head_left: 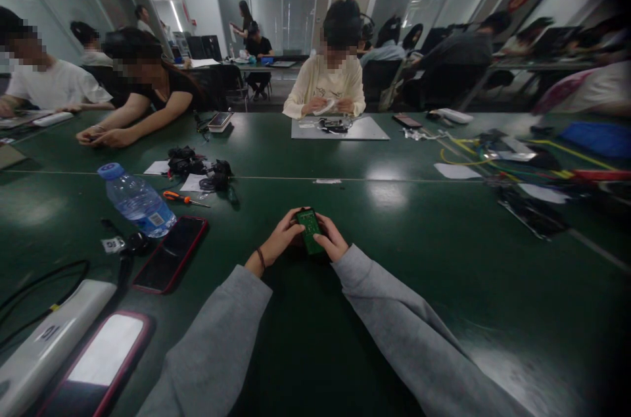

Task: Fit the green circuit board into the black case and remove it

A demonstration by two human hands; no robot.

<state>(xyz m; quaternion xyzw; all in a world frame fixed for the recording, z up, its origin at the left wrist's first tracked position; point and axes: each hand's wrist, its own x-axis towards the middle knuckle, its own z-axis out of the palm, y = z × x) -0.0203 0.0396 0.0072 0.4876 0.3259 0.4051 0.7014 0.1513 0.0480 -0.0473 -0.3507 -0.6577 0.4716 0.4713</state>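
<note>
A small green circuit board (310,231) with a dark edge is held between my two hands, just above or on the green table. My left hand (282,237) wraps its left side, thumb on the face. From the right, my right hand (334,239) grips it, its thumb also pressed on the face. The fingers behind the board are mostly hidden.
To the left are a water bottle (135,198), an orange screwdriver (178,197), bundled black cables (217,175), two phones with red edges (172,254) (101,354) and a white device (54,344). Wires (463,147) lie right. A person (328,85) sits opposite.
</note>
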